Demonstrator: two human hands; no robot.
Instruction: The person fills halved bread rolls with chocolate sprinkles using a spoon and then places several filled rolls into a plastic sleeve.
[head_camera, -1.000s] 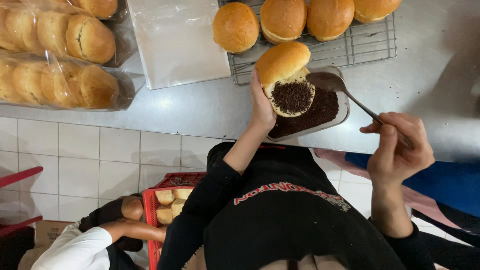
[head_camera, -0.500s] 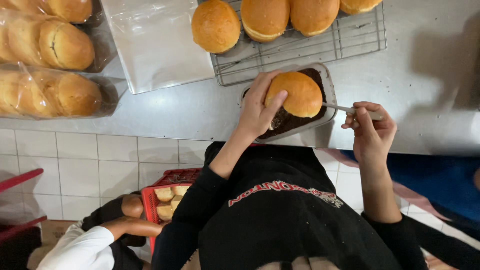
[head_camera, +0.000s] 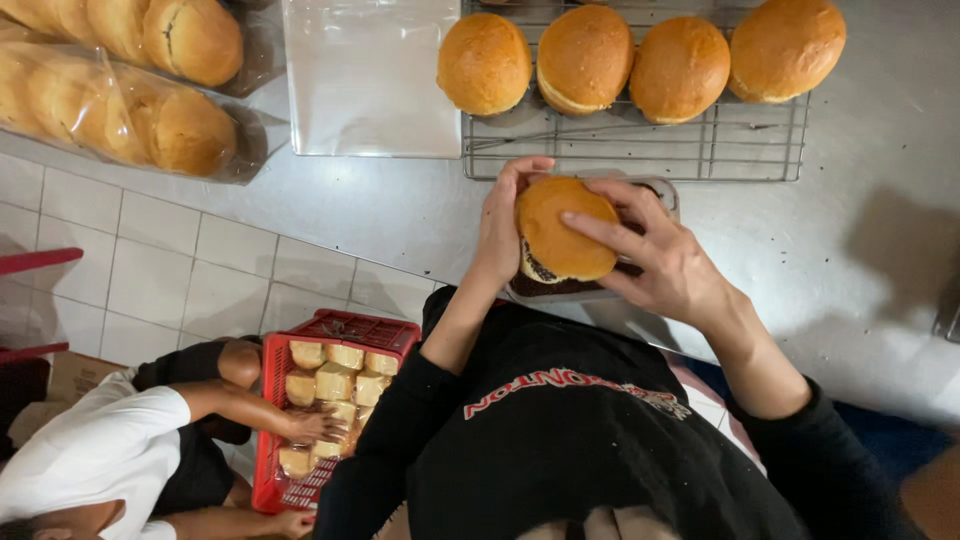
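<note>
Both hands, left (head_camera: 500, 225) and right (head_camera: 665, 265), clasp round golden chocolate-filled bun (head_camera: 562, 228) closed over shallow filling tray (head_camera: 665, 190); four buns wait on wire rack (head_camera: 700, 160).

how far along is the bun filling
Done, it seems: one of the four buns on the wire rack shows a split. In hand: the left hand and right hand close a filled bun, dark filling at its seam, over the chocolate tray. Left: whether the rest need filling can't be told; bagged buns lie beside.

Filled bun (head_camera: 562, 228) (between both hands (head_camera: 590, 245))
</note>
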